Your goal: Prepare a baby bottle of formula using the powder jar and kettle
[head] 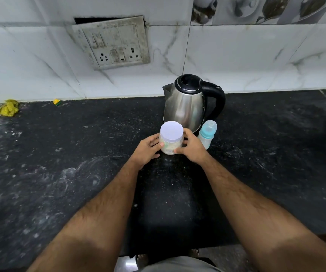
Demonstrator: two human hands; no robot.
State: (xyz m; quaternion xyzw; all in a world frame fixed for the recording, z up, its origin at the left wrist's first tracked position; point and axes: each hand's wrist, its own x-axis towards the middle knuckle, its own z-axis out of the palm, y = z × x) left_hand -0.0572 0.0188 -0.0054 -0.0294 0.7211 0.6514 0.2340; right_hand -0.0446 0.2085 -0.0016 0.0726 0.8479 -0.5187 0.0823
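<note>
A clear powder jar (169, 146) with a pale lilac lid stands on the black counter (79, 163), pale powder showing through its wall. My left hand (146, 148) holds its left side and my right hand (191, 147) grips its right side, thumb across the front. Just behind the jar stands a steel kettle (185, 107) with a black lid and handle, the handle pointing right. To the right of the jar, touching distance from my right hand, a baby bottle (207, 134) with a teal collar and clear cap stands upright.
A marble-tiled wall with a grimy switch and socket plate (115, 44) rises behind the counter. A crumpled yellow cloth (8, 107) and a small yellow scrap (56, 102) lie at the back left. The counter's front edge is near my body.
</note>
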